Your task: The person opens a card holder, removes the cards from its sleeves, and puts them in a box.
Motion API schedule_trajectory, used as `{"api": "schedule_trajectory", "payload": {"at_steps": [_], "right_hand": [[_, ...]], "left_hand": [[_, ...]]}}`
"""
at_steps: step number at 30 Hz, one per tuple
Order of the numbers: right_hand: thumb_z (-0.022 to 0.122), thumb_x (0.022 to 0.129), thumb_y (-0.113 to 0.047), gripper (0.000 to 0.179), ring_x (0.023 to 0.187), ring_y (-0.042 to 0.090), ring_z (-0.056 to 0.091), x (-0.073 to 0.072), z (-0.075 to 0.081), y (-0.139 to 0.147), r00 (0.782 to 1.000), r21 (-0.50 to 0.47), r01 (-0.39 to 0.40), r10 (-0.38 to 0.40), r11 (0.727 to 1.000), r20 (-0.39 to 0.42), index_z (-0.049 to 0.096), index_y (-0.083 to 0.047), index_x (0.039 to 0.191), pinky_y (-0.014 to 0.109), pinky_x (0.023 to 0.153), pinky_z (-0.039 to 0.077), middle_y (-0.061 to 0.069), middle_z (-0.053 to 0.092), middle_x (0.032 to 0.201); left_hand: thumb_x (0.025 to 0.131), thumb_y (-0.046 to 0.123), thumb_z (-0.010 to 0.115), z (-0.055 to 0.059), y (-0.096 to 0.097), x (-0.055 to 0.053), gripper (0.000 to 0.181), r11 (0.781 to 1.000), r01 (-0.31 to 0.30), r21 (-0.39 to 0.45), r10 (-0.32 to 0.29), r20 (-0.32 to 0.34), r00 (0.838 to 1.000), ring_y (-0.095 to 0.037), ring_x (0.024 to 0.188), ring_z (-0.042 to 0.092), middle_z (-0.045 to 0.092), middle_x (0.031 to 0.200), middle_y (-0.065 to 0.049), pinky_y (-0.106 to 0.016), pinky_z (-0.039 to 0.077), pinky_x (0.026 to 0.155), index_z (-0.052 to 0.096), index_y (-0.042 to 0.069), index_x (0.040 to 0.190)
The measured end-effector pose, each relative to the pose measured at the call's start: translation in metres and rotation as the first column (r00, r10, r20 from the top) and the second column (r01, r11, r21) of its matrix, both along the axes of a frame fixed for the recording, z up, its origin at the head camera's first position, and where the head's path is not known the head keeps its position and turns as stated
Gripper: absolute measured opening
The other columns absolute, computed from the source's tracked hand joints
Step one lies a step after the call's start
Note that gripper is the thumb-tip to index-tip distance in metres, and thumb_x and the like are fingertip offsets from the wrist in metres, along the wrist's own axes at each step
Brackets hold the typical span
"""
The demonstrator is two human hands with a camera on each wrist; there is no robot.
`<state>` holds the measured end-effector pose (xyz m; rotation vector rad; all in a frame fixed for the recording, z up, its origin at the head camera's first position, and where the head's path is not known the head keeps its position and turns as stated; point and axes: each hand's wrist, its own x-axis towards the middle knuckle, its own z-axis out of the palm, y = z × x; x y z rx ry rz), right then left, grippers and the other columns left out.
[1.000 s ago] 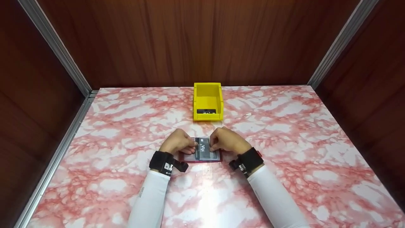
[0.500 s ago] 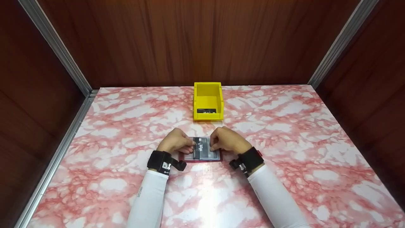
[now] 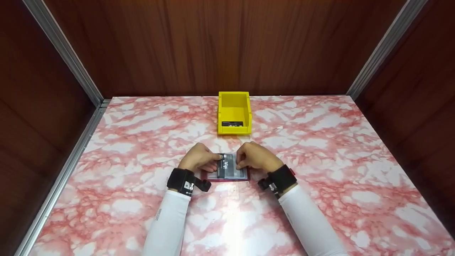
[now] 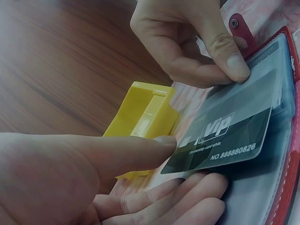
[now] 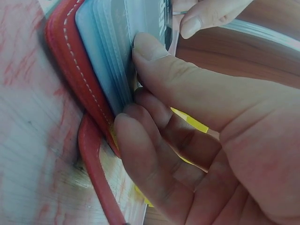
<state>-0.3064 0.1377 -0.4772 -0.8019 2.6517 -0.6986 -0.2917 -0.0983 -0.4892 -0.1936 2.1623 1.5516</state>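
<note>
A dark grey "Vip" membership card (image 4: pixel 225 140) lies partly inside a clear plastic sleeve (image 4: pixel 262 79) of a red card holder (image 5: pixel 86 79), which lies open on the table. My left hand (image 3: pixel 199 158) pinches the card's exposed end, thumb on top and fingers underneath. On the other side, my right hand (image 3: pixel 257 158) pinches the edge of the sleeve between thumb and curled fingers. The right wrist view shows several stacked sleeves beside the right thumb, and the holder's red snap strap (image 5: pixel 96 159) hangs below. The right fingertips partly cover the sleeve's edge.
Behind the hands stands a yellow bin (image 3: pixel 234 113) with a black card (image 3: pixel 232 124) at its front. The table (image 3: pixel 320 199) has a red and white marbled top. Brown wood-grain panels (image 3: pixel 227 46) enclose its back and sides.
The card has shifted slightly left, showing more of its dark end. My left thumb has moved toward the card's far corner. My right hand stays nearly still.
</note>
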Motion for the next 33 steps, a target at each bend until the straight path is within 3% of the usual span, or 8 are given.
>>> {"api": "schedule_trajectory", "payload": {"at_steps": [4, 12, 26, 33], "right_hand": [[0.091, 0.088, -0.013, 0.012, 0.072, 0.008, 0.057, 0.001, 0.001, 0.000, 1.000, 0.006, 0.003, -0.003, 1.000, 0.001, 0.081, -0.010, 0.081, 0.024, 0.071, 0.048, 0.001, 0.076, 0.079], [0.090, 0.089, -0.014, 0.012, 0.072, 0.008, 0.056, 0.000, 0.000, 0.001, 1.000, 0.007, -0.008, 0.008, 1.000, -0.005, 0.081, -0.010, 0.082, 0.024, 0.071, 0.048, 0.001, 0.076, 0.080], [0.090, 0.089, -0.014, 0.013, 0.073, 0.008, 0.058, 0.001, 0.001, 0.001, 1.000, 0.006, -0.008, 0.008, 1.000, 0.001, 0.080, -0.009, 0.081, 0.025, 0.073, 0.049, 0.002, 0.077, 0.081], [0.090, 0.088, -0.013, 0.013, 0.073, 0.008, 0.056, -0.001, 0.000, 0.001, 1.000, 0.002, -0.009, 0.009, 1.000, -0.002, 0.080, -0.009, 0.081, 0.024, 0.072, 0.048, 0.001, 0.074, 0.079]], "left_hand": [[0.095, 0.014, 0.080, -0.001, 0.004, 0.001, 0.020, 1.000, -0.017, 0.003, 0.017, -0.005, 1.000, -0.012, 0.054, 0.069, 0.070, 0.069, -0.006, -0.024, 0.062, 0.055, 0.069, -0.002, 0.095], [0.089, 0.007, 0.080, -0.003, 0.011, 0.003, 0.015, 1.000, 0.016, -0.016, -0.017, -0.048, 0.999, -0.011, 0.053, 0.068, 0.067, 0.070, -0.003, -0.023, 0.061, 0.054, 0.068, 0.005, 0.082], [0.091, -0.002, 0.073, -0.002, 0.007, 0.002, 0.005, 0.997, 0.054, 0.048, -0.054, -0.014, 0.998, -0.015, 0.059, 0.071, 0.070, 0.078, -0.009, -0.026, 0.065, 0.059, 0.069, -0.005, 0.092], [0.091, 0.000, 0.074, -0.001, 0.004, 0.000, 0.017, 0.996, 0.084, 0.011, -0.084, 0.004, 0.996, -0.014, 0.061, 0.072, 0.072, 0.084, -0.010, -0.026, 0.066, 0.063, 0.073, -0.010, 0.104]]}}
